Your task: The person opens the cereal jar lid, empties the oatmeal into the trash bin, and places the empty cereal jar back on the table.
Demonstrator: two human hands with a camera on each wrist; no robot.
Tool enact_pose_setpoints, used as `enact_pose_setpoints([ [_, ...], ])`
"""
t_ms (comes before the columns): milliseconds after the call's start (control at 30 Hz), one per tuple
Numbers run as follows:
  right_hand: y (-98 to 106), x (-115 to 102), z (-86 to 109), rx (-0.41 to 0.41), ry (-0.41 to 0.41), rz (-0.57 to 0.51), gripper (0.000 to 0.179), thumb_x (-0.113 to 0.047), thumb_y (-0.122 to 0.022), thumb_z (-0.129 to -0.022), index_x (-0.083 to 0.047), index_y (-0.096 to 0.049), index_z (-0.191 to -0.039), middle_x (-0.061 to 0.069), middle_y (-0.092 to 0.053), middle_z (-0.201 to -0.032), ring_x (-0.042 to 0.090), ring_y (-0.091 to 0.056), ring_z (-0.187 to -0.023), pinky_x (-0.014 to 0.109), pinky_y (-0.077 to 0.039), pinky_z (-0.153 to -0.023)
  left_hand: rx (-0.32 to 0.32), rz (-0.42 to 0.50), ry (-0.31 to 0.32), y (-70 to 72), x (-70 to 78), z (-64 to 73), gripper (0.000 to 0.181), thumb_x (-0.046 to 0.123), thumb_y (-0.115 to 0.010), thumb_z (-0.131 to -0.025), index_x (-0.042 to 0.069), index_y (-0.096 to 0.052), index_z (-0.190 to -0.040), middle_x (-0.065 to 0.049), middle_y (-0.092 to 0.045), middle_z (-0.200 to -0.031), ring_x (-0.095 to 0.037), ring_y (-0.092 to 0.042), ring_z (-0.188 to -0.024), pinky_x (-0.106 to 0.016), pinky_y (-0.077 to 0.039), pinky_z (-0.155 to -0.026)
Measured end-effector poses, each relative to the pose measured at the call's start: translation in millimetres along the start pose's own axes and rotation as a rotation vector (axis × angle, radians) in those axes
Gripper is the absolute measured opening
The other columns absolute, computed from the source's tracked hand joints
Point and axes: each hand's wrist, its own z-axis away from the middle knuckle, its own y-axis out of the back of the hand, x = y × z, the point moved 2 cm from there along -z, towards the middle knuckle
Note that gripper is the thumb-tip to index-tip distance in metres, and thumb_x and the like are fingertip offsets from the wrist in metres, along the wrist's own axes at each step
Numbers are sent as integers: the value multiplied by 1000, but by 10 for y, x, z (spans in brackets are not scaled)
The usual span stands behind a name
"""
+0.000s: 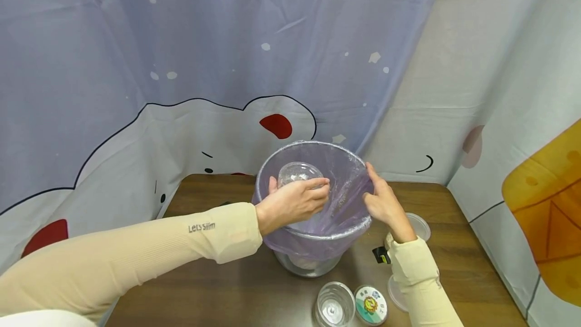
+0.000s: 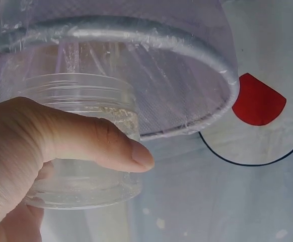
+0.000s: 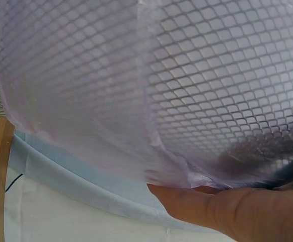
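Note:
My left hand [image 1: 295, 203] grips a clear plastic jar [image 1: 299, 170] over the opening of a wire-mesh trash bin [image 1: 308, 267]. The jar is upside down, its threaded neck towards the bin's inside. In the left wrist view, the thumb lies across the jar [image 2: 86, 191], and small specks show inside its wall. A thin purple bag [image 1: 290, 245] lines the bin and is folded out over the rim. My right hand [image 1: 386, 208] holds the bin's right rim through the bag, index finger along the edge. The right wrist view shows a finger against the bag [image 3: 111, 136]; other fingers are hidden.
In front of the bin, an open clear jar [image 1: 335, 307] stands beside a round lid with a printed label [image 1: 371, 306]. Clear discs [image 1: 419, 226] and a small black-and-yellow item [image 1: 381, 255] lie by the right forearm on the wooden table [image 1: 218, 276]. A printed curtain [image 1: 204, 54] hangs behind.

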Motion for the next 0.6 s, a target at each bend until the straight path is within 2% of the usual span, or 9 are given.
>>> enact_pose_setpoints([
  [233, 0, -7, -3, -10, -10, -8, 79, 7, -43, -76, 1, -5, -145, 23, -10, -149, 39, -13, -136, 48, -11, -111, -2, 49, 17, -9, 11, 15, 114, -8, -83, -38, 24, -35, -136, 5, -38, -137, -23, -28, -129, -39, -17, -111],
  [433, -4, -6, 6, -10, -17, -20, 79, 7, -42, -76, 1, -5, -145, 22, -9, -149, 38, -11, -136, 48, -10, -111, -2, 89, 32, 7, -70, 18, 116, -9, -82, -39, 22, -33, -139, 2, -37, -138, -24, -26, -130, -42, -12, -112],
  [600, 0, 1, 9, -13, -25, -25, 79, 7, -42, -76, 0, -4, -145, 22, -9, -149, 38, -11, -136, 48, -10, -111, 27, 130, 63, 8, -121, 12, 112, -6, -84, -39, 20, -37, -137, 1, -40, -136, -24, -28, -130, -39, -14, -112],
])
